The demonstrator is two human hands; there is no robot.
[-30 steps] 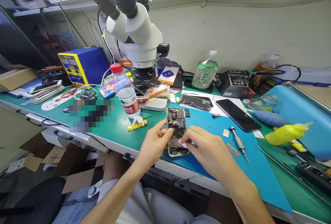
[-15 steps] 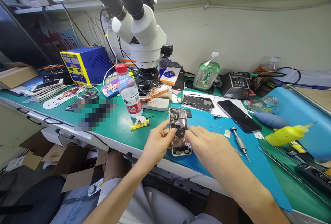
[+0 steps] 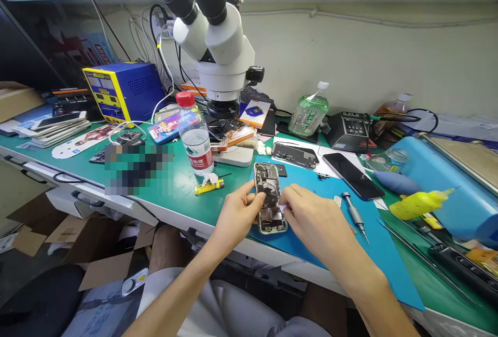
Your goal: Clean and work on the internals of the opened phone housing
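Note:
An opened smartphone (image 3: 267, 175), its inner parts bare, lies at the front edge of the blue mat (image 3: 389, 274). My left hand (image 3: 239, 215) grips its left side, thumb over the inside and fingers at the edge. At the phone's lower right edge, my right hand (image 3: 309, 220) is closed in a pinch. A small whitish bit shows at those fingertips, too small to name. Right of that hand lies a grey screwdriver (image 3: 355, 215). Behind the phone rest a small black flat part (image 3: 281, 170) and a detached phone screen (image 3: 294, 154).
A microscope (image 3: 220, 67) stands behind, with a water bottle (image 3: 196, 145) and yellow lighter (image 3: 209, 187) to the left. Rightward are a black phone (image 3: 352, 175), a yellow squeeze bottle (image 3: 418, 205), a blue air blower (image 3: 397, 182) and long tweezers (image 3: 424, 256).
The camera view has shifted slightly. My right hand has drawn a little to the right from the phone's edge; my left hand keeps its hold.

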